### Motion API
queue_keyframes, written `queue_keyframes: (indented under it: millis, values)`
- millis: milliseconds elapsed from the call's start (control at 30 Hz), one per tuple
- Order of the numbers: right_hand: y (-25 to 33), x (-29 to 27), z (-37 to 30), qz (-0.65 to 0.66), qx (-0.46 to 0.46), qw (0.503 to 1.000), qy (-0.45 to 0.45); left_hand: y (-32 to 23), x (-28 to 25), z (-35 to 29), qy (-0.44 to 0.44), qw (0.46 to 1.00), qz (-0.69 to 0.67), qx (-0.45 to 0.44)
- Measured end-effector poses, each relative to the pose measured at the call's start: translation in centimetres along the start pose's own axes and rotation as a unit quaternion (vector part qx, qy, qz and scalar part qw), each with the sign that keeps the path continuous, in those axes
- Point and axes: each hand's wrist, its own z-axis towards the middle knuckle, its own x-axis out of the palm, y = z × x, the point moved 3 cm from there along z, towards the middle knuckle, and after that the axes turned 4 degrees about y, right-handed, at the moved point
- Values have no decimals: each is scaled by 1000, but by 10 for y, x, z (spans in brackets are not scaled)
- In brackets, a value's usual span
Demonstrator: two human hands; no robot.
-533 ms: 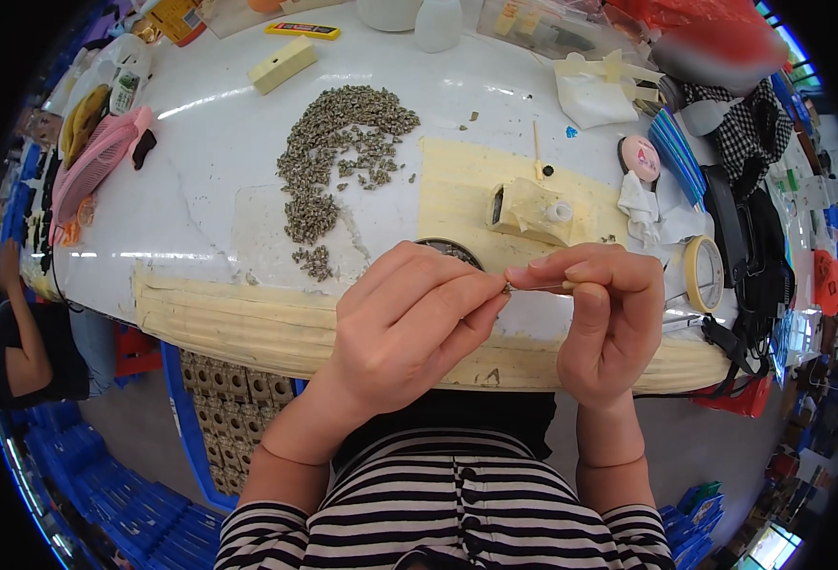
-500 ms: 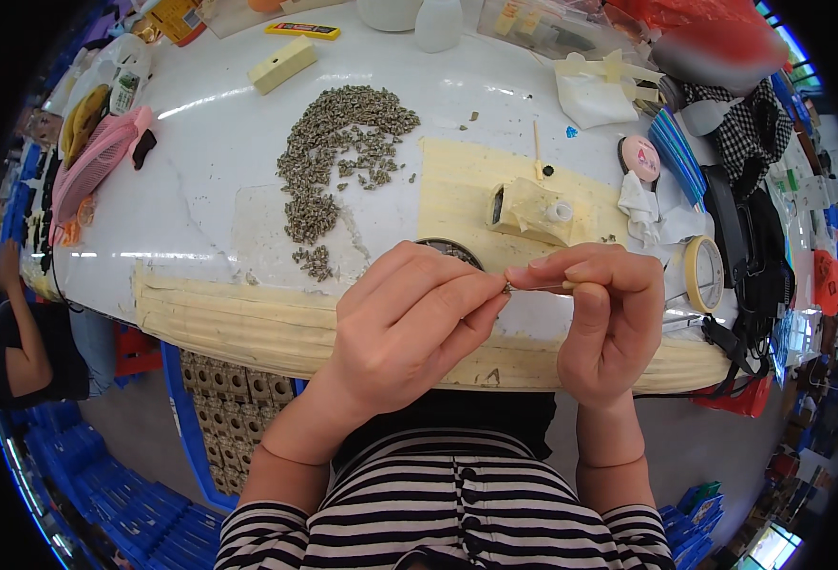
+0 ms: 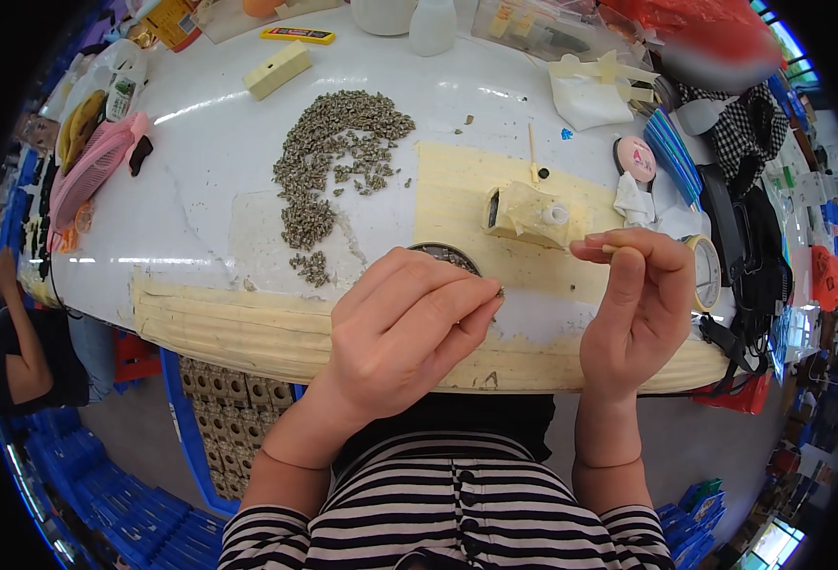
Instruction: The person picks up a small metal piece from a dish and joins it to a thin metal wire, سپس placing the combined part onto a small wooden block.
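Observation:
My left hand [image 3: 409,332] is closed in a pinch, with a tiny metal fitting [image 3: 501,293] at its fingertips. To the right, my right hand [image 3: 642,304] pinches a thin pale stick [image 3: 611,249] between thumb and fingers; its far end is hard to make out. Behind my left hand sits a round dark dish [image 3: 474,261] of small metal pieces, partly hidden by the fingers. A big heap of similar metal fittings [image 3: 310,161] spreads over the white table farther left. Beyond my hands stands a tape-wrapped block [image 3: 523,220] with a white nozzle [image 3: 555,215].
Yellowish tape covers the table's front edge [image 3: 238,312]. A tape roll [image 3: 706,274] lies right of my right hand, near black straps. A yellow block [image 3: 277,70] and a pink mesh pouch [image 3: 96,171] are farther left. Below, a blue crate [image 3: 191,437] holds metal blocks. Another person sits at left.
My right hand has moved right and slightly away with the stick, parting from the left fingertips. My left hand keeps its pinch on the fitting and has barely moved.

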Motion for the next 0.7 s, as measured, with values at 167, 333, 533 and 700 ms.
queue_keyframes:
  millis: [167, 333, 533, 700]
  values:
    - [2, -4, 12, -217, -65, 973, -35, 0, 0, -1, -5, 1000, -1, -7]
    - [5, -3, 13, -259, -88, 961, -44, 0, -1, 0, -7, 1000, 0, -9]
    - [2, -6, 4, 7, -6, 1000, -3, 1, 0, -1, -10, 1000, -5, -12]
    - [5, 2, 0, 23, -8, 998, 52, 1, 0, -2, -10, 1000, -5, -13]
